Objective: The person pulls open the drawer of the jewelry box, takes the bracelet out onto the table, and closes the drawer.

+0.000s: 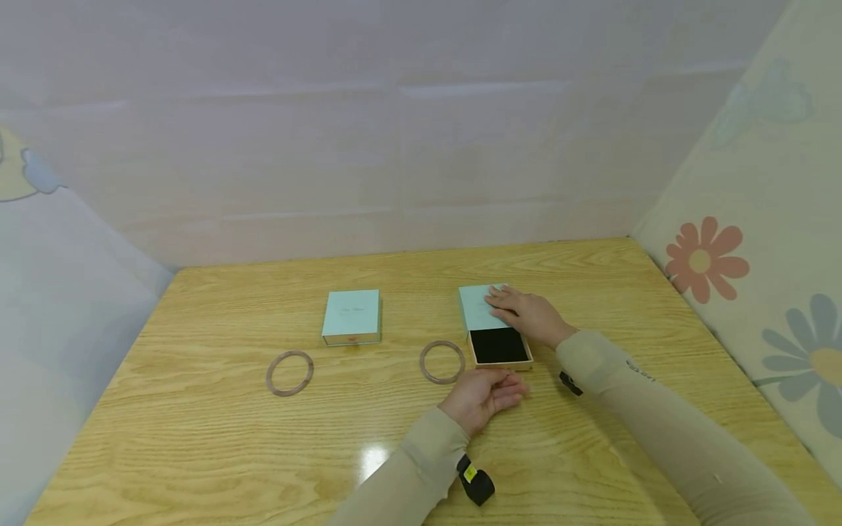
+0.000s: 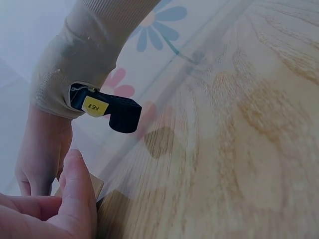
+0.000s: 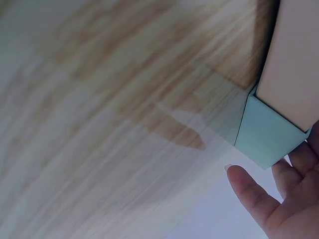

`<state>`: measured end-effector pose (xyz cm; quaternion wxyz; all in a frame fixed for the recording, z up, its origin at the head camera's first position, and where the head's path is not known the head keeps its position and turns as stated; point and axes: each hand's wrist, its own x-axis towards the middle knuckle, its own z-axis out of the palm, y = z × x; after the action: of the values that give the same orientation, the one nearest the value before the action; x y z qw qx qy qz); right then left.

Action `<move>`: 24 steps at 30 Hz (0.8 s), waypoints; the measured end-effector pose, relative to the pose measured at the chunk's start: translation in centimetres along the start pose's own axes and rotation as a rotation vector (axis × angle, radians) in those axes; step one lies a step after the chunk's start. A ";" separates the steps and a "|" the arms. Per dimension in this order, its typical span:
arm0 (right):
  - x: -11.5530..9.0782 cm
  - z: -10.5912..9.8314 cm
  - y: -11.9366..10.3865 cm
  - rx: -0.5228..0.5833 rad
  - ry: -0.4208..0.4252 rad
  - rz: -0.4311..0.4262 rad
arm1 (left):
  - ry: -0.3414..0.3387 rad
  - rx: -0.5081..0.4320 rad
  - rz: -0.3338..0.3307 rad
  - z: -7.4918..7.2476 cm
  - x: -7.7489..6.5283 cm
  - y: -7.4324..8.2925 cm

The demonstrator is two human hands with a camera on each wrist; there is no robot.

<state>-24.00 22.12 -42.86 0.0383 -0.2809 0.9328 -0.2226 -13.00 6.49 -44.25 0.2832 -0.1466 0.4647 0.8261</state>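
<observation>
A pale blue box sleeve [image 1: 475, 307] lies on the table with its black-lined drawer [image 1: 500, 346] pulled partly out towards me. My right hand [image 1: 529, 315] rests on top of the sleeve, fingers fairly straight; in the right wrist view its thumb [image 3: 249, 191] stands apart from the sleeve's side [image 3: 271, 132]. At the drawer's front edge is my left hand [image 1: 483, 398], its thumb and index finger together there and the other fingers loosely extended. The spot between those fingertips is hidden. Just left of the drawer lies a translucent pinkish bangle [image 1: 423, 358].
A second pale blue box [image 1: 351, 313], shut, stands to the left on the wooden table [image 1: 230, 438]. In front of it lies another bangle [image 1: 270, 376]. A pale wall [image 1: 395, 168] borders the back, and a flower-printed one [image 1: 776, 292] the right side.
</observation>
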 end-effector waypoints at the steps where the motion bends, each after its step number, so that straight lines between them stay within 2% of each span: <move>1: 0.0 0.0 0.0 0.000 0.000 0.000 | -0.001 -0.001 -0.002 0.0 0.0 0.0; 11: 0.0 -0.1 -0.1 0.000 0.002 0.008 | -0.019 -0.019 -0.001 0.0 0.5 0.1; 24: -0.1 -0.1 -0.2 -0.005 0.000 0.012 | 0.006 -0.034 -0.007 0.2 0.8 0.3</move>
<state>-23.84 22.02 -42.67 0.0389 -0.2756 0.9349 -0.2202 -13.81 6.75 -44.34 0.2823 -0.1554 0.4510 0.8323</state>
